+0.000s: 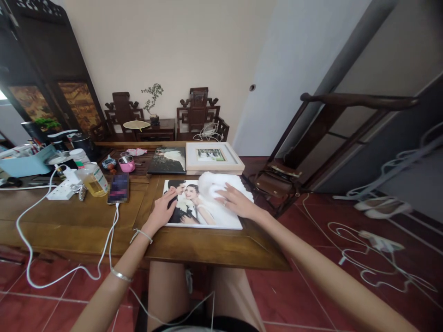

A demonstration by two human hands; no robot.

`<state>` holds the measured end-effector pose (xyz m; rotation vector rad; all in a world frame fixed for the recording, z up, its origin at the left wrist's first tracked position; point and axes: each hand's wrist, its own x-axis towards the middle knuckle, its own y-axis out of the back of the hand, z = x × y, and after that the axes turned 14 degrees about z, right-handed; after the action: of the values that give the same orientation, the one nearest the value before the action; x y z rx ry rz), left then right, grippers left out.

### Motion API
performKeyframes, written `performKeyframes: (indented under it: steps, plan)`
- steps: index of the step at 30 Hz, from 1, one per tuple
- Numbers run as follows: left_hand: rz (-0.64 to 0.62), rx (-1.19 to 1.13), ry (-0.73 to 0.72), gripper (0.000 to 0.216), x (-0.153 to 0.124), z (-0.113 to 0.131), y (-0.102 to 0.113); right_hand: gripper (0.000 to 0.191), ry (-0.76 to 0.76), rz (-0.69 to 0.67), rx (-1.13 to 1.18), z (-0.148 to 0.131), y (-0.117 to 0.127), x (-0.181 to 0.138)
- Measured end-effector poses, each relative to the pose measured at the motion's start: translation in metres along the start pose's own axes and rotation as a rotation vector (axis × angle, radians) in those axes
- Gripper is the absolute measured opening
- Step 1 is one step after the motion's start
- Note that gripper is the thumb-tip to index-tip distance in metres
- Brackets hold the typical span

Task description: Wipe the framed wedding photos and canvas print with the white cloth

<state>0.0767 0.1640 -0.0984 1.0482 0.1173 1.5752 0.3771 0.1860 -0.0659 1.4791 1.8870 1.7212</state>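
A photo panel [192, 210] with a picture of a couple lies flat near the table's front edge. My left hand [164, 208] rests on its left side, fingers stretched out and holding nothing. Over the panel's right part my right hand [235, 200] presses on a soft white cloth [216, 188], with the fingers bent around it. More fluffy white material [240, 182] spreads under and behind this hand, covering the panel's upper right corner. Whether it is one piece with the cloth, I cannot tell.
Behind the panel lie a white-framed picture [238, 162] and a dark photo panel [162, 161]. To the left are a phone [118, 189] on a cable, a bottle of yellow liquid [94, 180], a power strip [62, 190] and a pink cup [126, 163]. A wooden chair [277, 180] stands right.
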Motion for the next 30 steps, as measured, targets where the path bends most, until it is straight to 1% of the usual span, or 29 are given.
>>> performKeyframes:
  steps: [2,5,7,9,10,12,15,17,19,22,24,25,27,30]
  plan:
    - [-0.002,0.006,0.005,0.042,0.000,0.000,0.000,0.033,0.060,-0.007,0.039,-0.019,0.006,-0.022]
    - [-0.005,0.007,0.005,0.041,-0.001,0.001,0.000,0.031,0.070,-0.072,0.086,-0.053,0.022,-0.054]
    - [-0.005,0.008,0.006,0.041,-0.001,0.001,-0.001,0.030,0.076,-0.151,0.116,-0.071,0.034,-0.068]
    - [-0.004,0.007,0.011,0.041,-0.001,0.000,0.000,0.029,0.082,-0.223,0.149,-0.080,0.042,-0.072]
    - [-0.005,0.005,0.009,0.041,-0.001,0.000,0.000,0.028,0.072,-0.245,0.162,-0.080,0.044,-0.071]
    - [-0.015,0.002,0.000,0.041,0.000,0.000,0.001,0.030,0.031,-0.257,0.171,-0.071,0.042,-0.061]
    - [-0.043,0.006,-0.009,0.042,0.001,0.001,0.003,0.037,-0.018,-0.228,0.144,-0.038,0.027,-0.033]
    - [-0.057,0.012,-0.009,0.043,0.001,0.002,0.005,0.038,-0.043,-0.195,0.118,-0.011,0.014,-0.009]
    - [-0.064,0.016,-0.006,0.043,0.001,0.003,0.005,0.039,-0.110,-0.135,0.086,0.012,0.004,0.015]
    - [-0.049,0.009,0.001,0.043,0.001,0.002,0.004,0.041,-0.201,-0.042,0.051,0.030,-0.006,0.038]
    - [-0.032,-0.004,-0.001,0.043,0.001,0.001,0.002,0.042,-0.187,-0.030,0.049,0.028,-0.008,0.039]
    - [-0.025,-0.007,-0.002,0.043,0.001,0.000,0.001,0.042,-0.162,-0.034,0.052,0.023,-0.007,0.033]
    - [-0.016,-0.009,-0.001,0.042,0.001,0.000,0.000,0.039,-0.098,-0.040,0.056,0.007,-0.003,0.014]
    - [-0.010,-0.010,0.007,0.041,0.001,0.000,0.000,0.034,-0.031,-0.054,0.072,-0.030,0.012,-0.026]
